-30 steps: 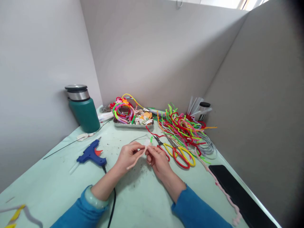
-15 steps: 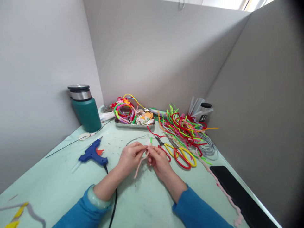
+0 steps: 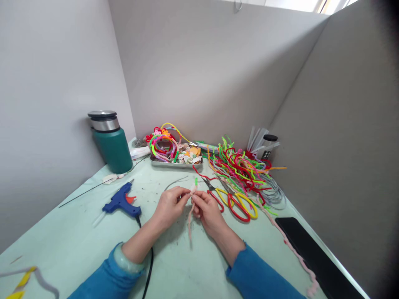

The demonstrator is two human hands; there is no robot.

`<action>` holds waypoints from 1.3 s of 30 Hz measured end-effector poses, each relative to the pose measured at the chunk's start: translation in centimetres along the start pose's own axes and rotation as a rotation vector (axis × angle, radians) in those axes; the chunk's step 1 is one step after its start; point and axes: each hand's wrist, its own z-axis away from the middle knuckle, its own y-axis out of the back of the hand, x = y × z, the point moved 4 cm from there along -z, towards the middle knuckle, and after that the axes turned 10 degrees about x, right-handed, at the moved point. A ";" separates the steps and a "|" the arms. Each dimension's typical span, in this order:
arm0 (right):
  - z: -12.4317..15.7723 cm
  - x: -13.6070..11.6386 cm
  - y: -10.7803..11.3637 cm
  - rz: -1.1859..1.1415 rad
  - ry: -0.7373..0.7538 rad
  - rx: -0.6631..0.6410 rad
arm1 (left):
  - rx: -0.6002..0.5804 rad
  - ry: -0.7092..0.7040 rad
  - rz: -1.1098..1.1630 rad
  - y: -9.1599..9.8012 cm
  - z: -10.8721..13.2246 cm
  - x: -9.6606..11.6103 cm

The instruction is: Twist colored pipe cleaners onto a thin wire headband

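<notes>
Head view, one entry per item.

- Your left hand [image 3: 170, 204]: thumb and forefinger pinched on the upper end of a pale pink fuzzy pipe cleaner [image 3: 190, 222].
- Your right hand [image 3: 208, 209]: fingertips closed on that same upper end, meeting those of the left hand.
- Pale pink fuzzy pipe cleaner: held over the middle of the pale green counter [image 3: 77, 241]. Its free length hangs down between your wrists, and a short bright green tip [image 3: 195, 181] stands up above the pinch.
- Blue hot glue gun with an orange trigger [image 3: 120, 202]: lying on the counter, left of your left hand. Its black cord runs back toward you.
- Teal insulated bottle with a steel lid [image 3: 112, 143]: upright, far left, near the wall.
- Shallow steel tray [image 3: 176, 163]: at the back, holding coloured pipe-cleaner hoops and small scraps.
- Loose heap of red, green, orange and grey pipe cleaners [image 3: 241, 166]: back right, just beside the tray.
- Red-handled scissors [image 3: 237, 209] and yellow-handled scissors [image 3: 251, 206]: lying overlapped, just right of your right hand.
- Thin curved grey wire [image 3: 176, 182]: on the counter, just beyond your hands.
- Flat black slab [image 3: 314, 253]: near the right edge, with a long pink pipe cleaner [image 3: 293, 249] lying along its left side.
</notes>
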 end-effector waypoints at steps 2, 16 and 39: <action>0.0 0.0 0.0 0.006 0.005 0.000 | -0.001 0.008 0.028 0.0 0.0 0.0; 0.1 0.2 -0.4 0.093 0.028 0.000 | 0.011 0.059 0.034 0.0 -0.1 -0.2; 0.2 0.4 -0.1 0.127 0.083 -0.039 | 0.047 -0.136 -0.068 0.5 0.2 0.6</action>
